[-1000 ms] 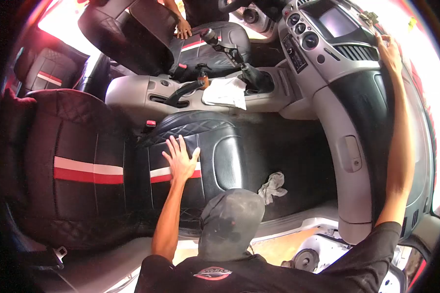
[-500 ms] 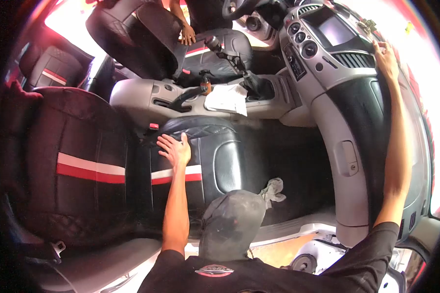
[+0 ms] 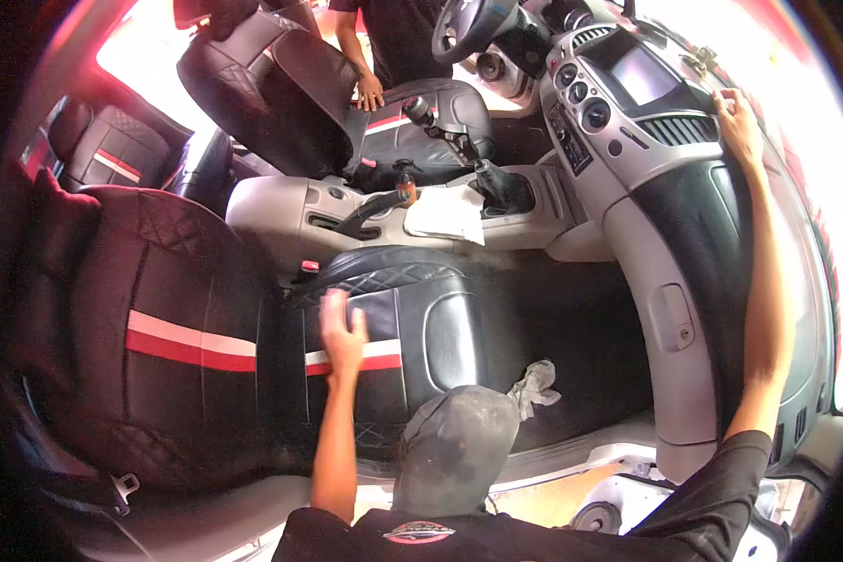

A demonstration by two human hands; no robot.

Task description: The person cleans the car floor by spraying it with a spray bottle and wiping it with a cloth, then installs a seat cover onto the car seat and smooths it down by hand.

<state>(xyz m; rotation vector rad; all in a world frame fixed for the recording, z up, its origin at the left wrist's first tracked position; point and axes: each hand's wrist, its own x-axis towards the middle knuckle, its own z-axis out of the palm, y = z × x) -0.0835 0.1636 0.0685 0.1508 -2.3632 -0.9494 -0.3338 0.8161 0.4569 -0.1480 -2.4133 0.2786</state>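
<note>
My left hand (image 3: 343,335) is open over the black seat cushion (image 3: 370,393), its fingers upright and slightly blurred and the thumb apart. I cannot tell whether it touches the cushion, which has a white and red stripe. On the far right, my right hand (image 3: 740,126) rests open on the upper edge of the dashboard (image 3: 684,211), beside an air vent (image 3: 679,129). Its fingers look a little bent, with nothing visible in them. A head in a knotted grey cloth covering (image 3: 454,445) shows between the two arms.
A console with a gear lever (image 3: 504,185), handbrake (image 3: 370,215), small amber bottle (image 3: 406,190) and white cloth (image 3: 445,215) divides the seats. Across it, another person's hand (image 3: 369,92) rests on the other seat. The steering wheel (image 3: 473,30) is beyond.
The whole view has shifted slightly. My left hand has turned from spread flat to more upright, with its thumb apart. My right hand stays at the dashboard edge, its fingers slightly changed.
</note>
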